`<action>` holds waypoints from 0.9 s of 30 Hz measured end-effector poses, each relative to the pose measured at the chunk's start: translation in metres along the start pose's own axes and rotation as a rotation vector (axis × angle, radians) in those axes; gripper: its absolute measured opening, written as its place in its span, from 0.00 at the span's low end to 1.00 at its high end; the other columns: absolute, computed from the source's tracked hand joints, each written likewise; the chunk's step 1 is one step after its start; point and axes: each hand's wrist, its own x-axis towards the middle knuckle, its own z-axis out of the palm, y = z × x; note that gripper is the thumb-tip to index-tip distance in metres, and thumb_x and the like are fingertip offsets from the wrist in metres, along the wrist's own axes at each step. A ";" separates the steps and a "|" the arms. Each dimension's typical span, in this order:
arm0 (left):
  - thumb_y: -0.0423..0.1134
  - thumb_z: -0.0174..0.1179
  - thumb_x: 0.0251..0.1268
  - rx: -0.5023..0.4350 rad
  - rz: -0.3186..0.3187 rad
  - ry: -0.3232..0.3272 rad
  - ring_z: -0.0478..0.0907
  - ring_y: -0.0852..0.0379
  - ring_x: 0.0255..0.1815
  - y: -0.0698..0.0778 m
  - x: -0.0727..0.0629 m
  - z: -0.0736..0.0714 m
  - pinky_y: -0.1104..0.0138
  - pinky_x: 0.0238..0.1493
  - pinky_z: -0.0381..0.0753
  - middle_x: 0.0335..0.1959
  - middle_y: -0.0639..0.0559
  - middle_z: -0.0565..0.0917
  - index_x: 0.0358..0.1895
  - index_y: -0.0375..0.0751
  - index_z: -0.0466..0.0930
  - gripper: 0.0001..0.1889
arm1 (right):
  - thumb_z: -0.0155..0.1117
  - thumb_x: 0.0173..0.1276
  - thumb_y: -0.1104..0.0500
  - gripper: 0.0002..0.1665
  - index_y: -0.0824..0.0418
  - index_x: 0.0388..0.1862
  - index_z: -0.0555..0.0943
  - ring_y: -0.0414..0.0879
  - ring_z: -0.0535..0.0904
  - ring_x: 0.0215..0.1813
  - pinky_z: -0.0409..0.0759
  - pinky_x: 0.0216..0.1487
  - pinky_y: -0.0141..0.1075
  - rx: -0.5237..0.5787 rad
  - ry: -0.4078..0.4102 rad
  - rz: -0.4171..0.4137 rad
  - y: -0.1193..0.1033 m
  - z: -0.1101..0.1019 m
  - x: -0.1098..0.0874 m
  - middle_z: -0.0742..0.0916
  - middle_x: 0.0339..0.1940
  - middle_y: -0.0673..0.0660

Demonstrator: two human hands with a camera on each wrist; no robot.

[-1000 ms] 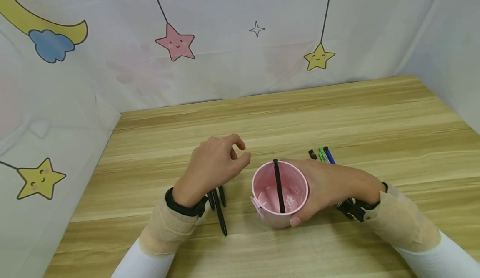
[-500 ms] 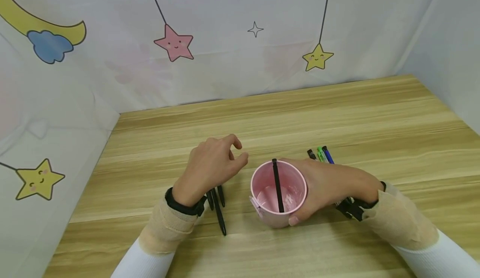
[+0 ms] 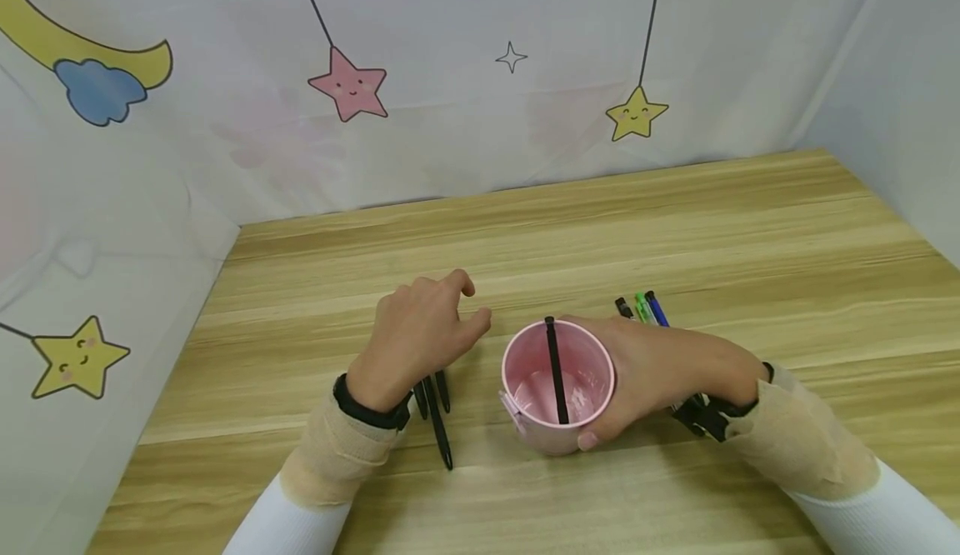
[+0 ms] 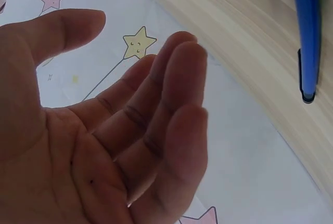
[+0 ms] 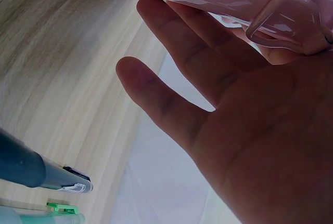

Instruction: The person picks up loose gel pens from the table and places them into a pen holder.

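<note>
"Which step are we on?"

"Steadying the cup, we judge. Our right hand (image 3: pixel 651 363) grips the glossy pink cylindrical cup (image 3: pixel 546 440) upright on the wood-grained worktop (image 3: pixel 525 247), thumb on its near side. A slim black pen (image 3: pixel 557 372) shows in its mouth; whether it leans inside or lies across, we cannot tell."

"And our left hand (image 3: pixel 420 322)?"

"Just beside the cup, thumb and fingers apart, holding nothing. Several slim black pens (image 3: pixel 441 432) lie below its wrist. The next move, we judge, calls for those fingers to close on a pen while the right hand steadies the cup."

"What do the wrist views add?"

"The right one shows a pink loop (image 5: pixel 312 37) on the cup beside our palm, hidden from the head view, and one finger clear of the wall. The left one shows a blue-looking pen (image 4: pixel 308 37) we cannot match to the head view. Only the head view looks into the cup."
</note>
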 end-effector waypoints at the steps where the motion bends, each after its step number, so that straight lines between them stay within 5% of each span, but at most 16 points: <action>1: 0.54 0.58 0.65 0.005 -0.002 -0.003 0.71 0.53 0.15 0.000 0.000 0.000 0.60 0.13 0.69 0.14 0.55 0.74 0.51 0.45 0.83 0.21 | 0.84 0.50 0.46 0.49 0.55 0.69 0.71 0.51 0.80 0.59 0.77 0.61 0.46 -0.008 0.002 -0.005 0.000 0.000 0.000 0.83 0.59 0.53; 27: 0.49 0.61 0.62 0.095 -0.024 -0.055 0.71 0.52 0.13 -0.010 -0.001 0.006 0.59 0.12 0.68 0.15 0.50 0.73 0.50 0.39 0.82 0.19 | 0.84 0.49 0.45 0.49 0.54 0.68 0.71 0.50 0.80 0.59 0.77 0.61 0.46 -0.015 0.005 0.012 0.000 0.002 0.000 0.83 0.59 0.51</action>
